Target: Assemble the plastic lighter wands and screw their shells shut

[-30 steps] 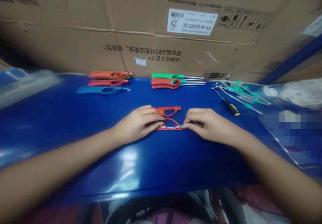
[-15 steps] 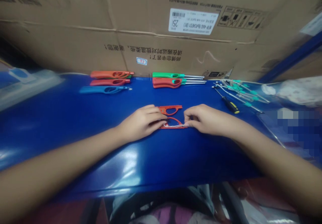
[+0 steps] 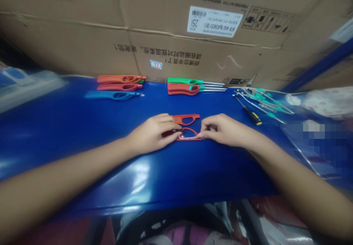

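Note:
In the middle of the blue table, an orange-red half of a lighter casing (image 3: 189, 139) lies with its trigger loop between my hands. My left hand (image 3: 156, 133) is closed around its left end, thumb and index finger pinched near a small dark part. A thin white wire (image 3: 183, 136) curves along the lower edge of the loop. At the casing's right end, my right hand (image 3: 224, 130) pinches the wire with thumb and forefinger. Just behind lies the other orange-red casing half (image 3: 194, 117), its left end partly covered by my left hand.
Lighter handles (image 3: 118, 86) in orange, red and blue lie at the back left. Lighters with metal tubes (image 3: 197, 89) are at back centre. A screwdriver (image 3: 252, 115) and several green-ended tubes (image 3: 261, 98) lie right. A cardboard box (image 3: 154, 28) stands behind; a clear container (image 3: 33, 87) is far left.
The fingers of my right hand have shifted slightly left along the wire. My left hand stays on the casing half, and the camera view has moved a little.

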A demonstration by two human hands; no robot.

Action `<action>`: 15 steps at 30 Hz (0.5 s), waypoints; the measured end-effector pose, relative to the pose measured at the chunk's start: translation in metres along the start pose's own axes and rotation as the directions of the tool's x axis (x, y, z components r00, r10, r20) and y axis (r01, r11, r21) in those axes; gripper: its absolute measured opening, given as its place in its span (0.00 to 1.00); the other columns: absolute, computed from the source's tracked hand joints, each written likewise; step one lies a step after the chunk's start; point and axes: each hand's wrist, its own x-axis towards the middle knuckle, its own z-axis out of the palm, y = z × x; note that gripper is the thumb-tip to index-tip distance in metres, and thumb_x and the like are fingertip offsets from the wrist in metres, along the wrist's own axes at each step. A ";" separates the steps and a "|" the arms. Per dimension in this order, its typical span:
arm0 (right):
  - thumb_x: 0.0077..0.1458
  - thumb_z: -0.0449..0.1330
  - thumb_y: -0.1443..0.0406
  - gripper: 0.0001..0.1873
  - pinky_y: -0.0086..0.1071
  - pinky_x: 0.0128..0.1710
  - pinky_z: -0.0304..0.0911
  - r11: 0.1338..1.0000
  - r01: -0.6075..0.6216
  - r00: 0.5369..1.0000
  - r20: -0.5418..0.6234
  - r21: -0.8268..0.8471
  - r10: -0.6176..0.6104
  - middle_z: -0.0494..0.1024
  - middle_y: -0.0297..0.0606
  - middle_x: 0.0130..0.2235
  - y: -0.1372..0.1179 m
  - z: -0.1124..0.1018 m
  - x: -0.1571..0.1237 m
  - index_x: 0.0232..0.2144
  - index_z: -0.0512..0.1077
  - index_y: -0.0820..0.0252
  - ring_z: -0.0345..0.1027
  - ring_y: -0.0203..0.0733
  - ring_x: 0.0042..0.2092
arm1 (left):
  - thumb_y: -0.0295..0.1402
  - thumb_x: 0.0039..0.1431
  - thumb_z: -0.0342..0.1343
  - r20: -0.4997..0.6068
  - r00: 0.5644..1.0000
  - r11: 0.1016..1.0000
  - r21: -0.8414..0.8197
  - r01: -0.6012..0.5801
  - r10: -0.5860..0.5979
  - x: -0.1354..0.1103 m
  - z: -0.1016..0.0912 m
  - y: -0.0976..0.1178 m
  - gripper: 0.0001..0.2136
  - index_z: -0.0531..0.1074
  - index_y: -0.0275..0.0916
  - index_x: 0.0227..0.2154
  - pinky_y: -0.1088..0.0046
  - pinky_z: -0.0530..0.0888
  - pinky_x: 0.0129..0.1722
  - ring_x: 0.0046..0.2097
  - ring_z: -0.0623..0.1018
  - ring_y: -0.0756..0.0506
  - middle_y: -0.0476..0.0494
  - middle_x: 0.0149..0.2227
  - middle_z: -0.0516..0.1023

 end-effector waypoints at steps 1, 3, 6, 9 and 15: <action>0.58 0.62 0.61 0.12 0.28 0.27 0.52 1.000 -0.003 1.000 0.003 -0.010 0.003 0.70 0.30 0.22 0.000 0.000 0.001 0.25 0.73 0.60 0.58 0.33 0.25 | 0.30 0.66 0.57 0.000 1.000 1.000 0.002 -0.001 0.001 0.000 0.000 0.000 0.07 0.78 0.36 0.41 0.69 0.76 0.42 0.40 0.79 0.46 0.41 0.39 0.82; 0.58 0.62 0.62 0.11 0.28 0.28 0.52 1.000 -0.005 1.000 -0.006 -0.021 0.005 0.72 0.31 0.23 0.000 0.000 0.001 0.25 0.73 0.60 0.60 0.33 0.26 | 0.31 0.66 0.57 -0.007 1.000 1.000 0.006 0.007 -0.007 0.000 0.001 -0.001 0.07 0.79 0.36 0.41 0.69 0.76 0.42 0.39 0.79 0.46 0.41 0.38 0.82; 0.59 0.61 0.65 0.06 0.28 0.29 0.54 0.998 0.065 0.996 -0.053 -0.001 -0.065 0.76 0.33 0.30 0.000 0.003 -0.003 0.30 0.74 0.60 0.61 0.32 0.26 | 0.31 0.66 0.58 -0.029 0.999 1.000 0.018 0.021 -0.021 -0.001 0.002 -0.002 0.06 0.79 0.36 0.39 0.70 0.76 0.41 0.39 0.79 0.46 0.41 0.37 0.82; 0.60 0.57 0.69 0.07 0.28 0.31 0.57 0.975 0.223 0.970 -0.095 0.006 -0.222 0.77 0.36 0.40 -0.003 0.010 -0.007 0.40 0.74 0.58 0.61 0.30 0.26 | 0.31 0.66 0.57 -0.054 0.999 0.999 0.039 0.003 -0.001 -0.001 0.002 -0.001 0.07 0.79 0.35 0.39 0.71 0.76 0.40 0.38 0.79 0.47 0.42 0.36 0.81; 0.60 0.61 0.64 0.05 0.31 0.37 0.60 0.966 0.237 0.950 -0.183 -0.109 -0.253 0.77 0.37 0.43 -0.013 0.032 -0.005 0.39 0.74 0.57 0.70 0.38 0.39 | 0.30 0.67 0.56 -0.079 0.997 0.998 0.060 -0.018 0.022 -0.002 0.000 0.000 0.06 0.78 0.36 0.41 0.73 0.76 0.40 0.39 0.80 0.48 0.42 0.38 0.81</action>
